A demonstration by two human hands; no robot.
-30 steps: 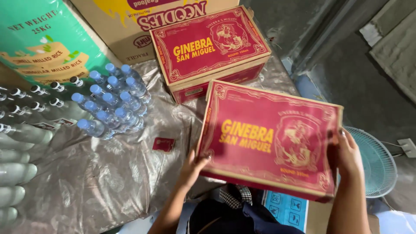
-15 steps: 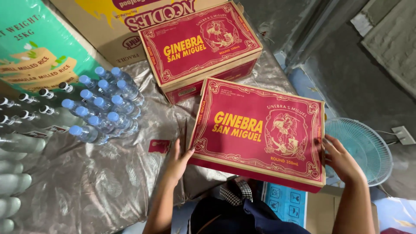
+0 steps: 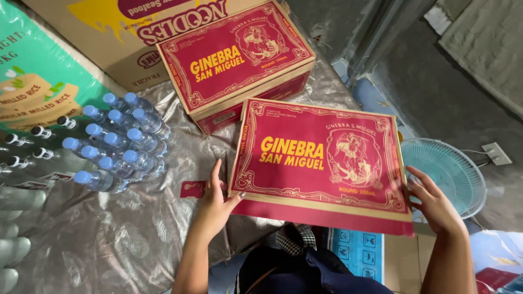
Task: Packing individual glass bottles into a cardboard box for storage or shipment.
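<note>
A flat red carton (image 3: 321, 160) with yellow lettering and a gold picture lies on the silver-covered surface (image 3: 109, 245), right in front of me. My left hand (image 3: 215, 198) presses flat against its left side. My right hand (image 3: 433, 204) holds its right edge near the front corner. A second red carton of the same kind (image 3: 234, 57) lies just behind it, touching its far left corner.
A shrink-wrapped pack of several blue-capped water bottles (image 3: 117, 144) sits to the left. A green rice sack (image 3: 32, 81) and a brown noodle carton (image 3: 125, 32) stand at the back left. A pale blue fan (image 3: 447, 171) sits low on the right.
The near red carton has moved away from me and to the left, closing on the second carton. Both hands moved with it.
</note>
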